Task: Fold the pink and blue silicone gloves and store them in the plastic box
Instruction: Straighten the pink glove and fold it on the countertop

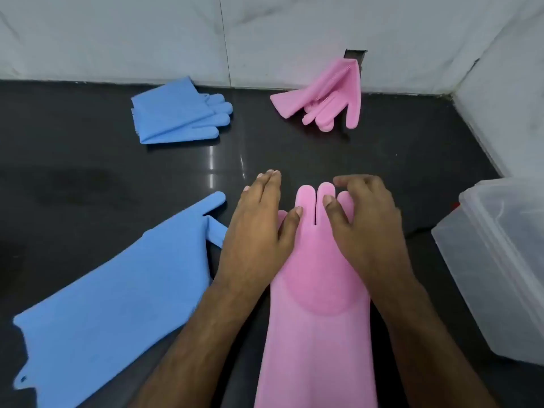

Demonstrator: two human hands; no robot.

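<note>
A pink glove [316,304] lies flat on the dark counter in front of me, fingers pointing away. My left hand [259,228] rests flat on its left edge, thumb on the glove. My right hand [365,222] presses on its right side, fingertips curled over the glove's fingers. A blue glove [117,287] lies unfolded to the left. A folded blue glove [176,113] sits at the back left. A second pink glove [326,95], loosely folded, leans against the back wall. The clear plastic box [500,260] stands open at the right edge.
The dark glossy counter [117,172] meets a white marble wall [147,39] at the back and another at the right. A small dark opening [356,54] shows in the back wall behind the far pink glove.
</note>
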